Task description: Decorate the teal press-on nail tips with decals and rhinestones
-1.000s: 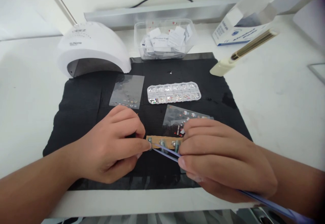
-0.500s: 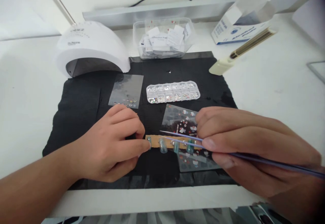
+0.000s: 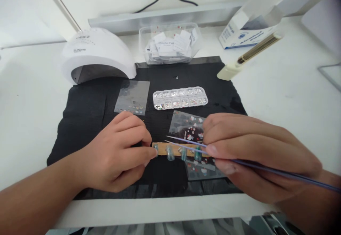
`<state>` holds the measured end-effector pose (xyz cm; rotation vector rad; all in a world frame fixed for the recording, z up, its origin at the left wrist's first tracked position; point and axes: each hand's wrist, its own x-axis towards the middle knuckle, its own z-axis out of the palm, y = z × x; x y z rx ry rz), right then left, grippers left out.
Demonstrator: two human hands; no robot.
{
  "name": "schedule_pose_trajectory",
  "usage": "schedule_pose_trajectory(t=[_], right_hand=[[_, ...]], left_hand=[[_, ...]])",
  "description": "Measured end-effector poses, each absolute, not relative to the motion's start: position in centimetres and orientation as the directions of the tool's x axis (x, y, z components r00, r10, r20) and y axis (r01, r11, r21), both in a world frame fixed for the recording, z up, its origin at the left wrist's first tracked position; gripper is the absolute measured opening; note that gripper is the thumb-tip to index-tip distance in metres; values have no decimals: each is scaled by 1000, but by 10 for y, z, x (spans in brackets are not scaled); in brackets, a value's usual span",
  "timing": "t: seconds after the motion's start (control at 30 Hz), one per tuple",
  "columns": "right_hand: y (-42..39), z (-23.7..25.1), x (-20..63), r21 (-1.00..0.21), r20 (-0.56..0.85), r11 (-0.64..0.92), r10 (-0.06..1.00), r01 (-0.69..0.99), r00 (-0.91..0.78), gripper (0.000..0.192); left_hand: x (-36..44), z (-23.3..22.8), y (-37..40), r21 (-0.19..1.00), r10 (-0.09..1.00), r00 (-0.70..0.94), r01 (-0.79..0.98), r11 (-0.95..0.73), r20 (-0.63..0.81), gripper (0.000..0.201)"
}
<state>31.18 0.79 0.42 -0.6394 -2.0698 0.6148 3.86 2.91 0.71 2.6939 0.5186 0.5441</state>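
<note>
A: so what's the left hand (image 3: 119, 156) doing?

B: fingers pinched onto the left end of the stick (image 3: 162, 148), pinning it to the mat (image 3: 87, 110) near its front edge. Teal nail tips (image 3: 170, 154) sit in a row along it.

A: and the right?

B: right hand (image 3: 250, 153) has its fingers clamped on purple tweezers (image 3: 186, 143), points slightly apart, just over the stick. A sticker sheet (image 3: 186, 124) lies under there. Gem box (image 3: 179, 98) mid-mat, lamp (image 3: 97, 55) at the back left corner.
</note>
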Motion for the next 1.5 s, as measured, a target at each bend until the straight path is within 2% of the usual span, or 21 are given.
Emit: schedule_pose_trajectory(t=[0.17, 0.63, 0.7, 0.9, 1.03, 1.13, 1.23, 1.3, 1.37, 1.43, 1.5], right_hand=[[12, 2, 310, -636, 624, 755, 625, 159, -469, 21], [10, 3, 312, -627, 599, 745, 648, 228, -471, 18], [11, 4, 312, -637, 597, 743, 644, 206, -478, 20], [22, 3, 306, -721, 573, 682, 687, 124, -448, 17], [33, -3, 303, -795, 479, 585, 767, 160, -426, 14], [40, -9, 301, -827, 406, 517, 820, 221, -403, 12], [44, -14, 299, -832, 358, 488, 835, 263, -417, 12], [43, -12, 298, -811, 373, 513, 824, 281, -426, 13], [39, -4, 297, -762, 445, 590, 777, 267, -446, 14], [36, 9, 295, -693, 523, 691, 679, 207, -516, 15], [36, 20, 291, -626, 536, 761, 578, 170, -615, 16]], left_hand=[[38, 7, 29, 440, 442, 826, 272, -856, 349, 21], [37, 7, 31, 450, 461, 815, 285, -846, 351, 20], [35, 8, 33, 439, 504, 787, 335, -833, 355, 16], [31, 2, 44, 369, 740, 569, 642, -672, 359, 11], [32, -2, 50, 339, 774, 583, 697, -632, 246, 4], [33, -3, 50, 321, 773, 605, 705, -632, 192, 10], [33, -4, 50, 376, 809, 559, 720, -583, 184, 9], [33, -5, 52, 430, 838, 514, 724, -539, 185, 6], [32, -7, 53, 464, 856, 482, 725, -509, 185, 5], [30, -9, 55, 485, 871, 457, 729, -483, 180, 5], [29, -10, 56, 508, 883, 436, 728, -460, 174, 6]])
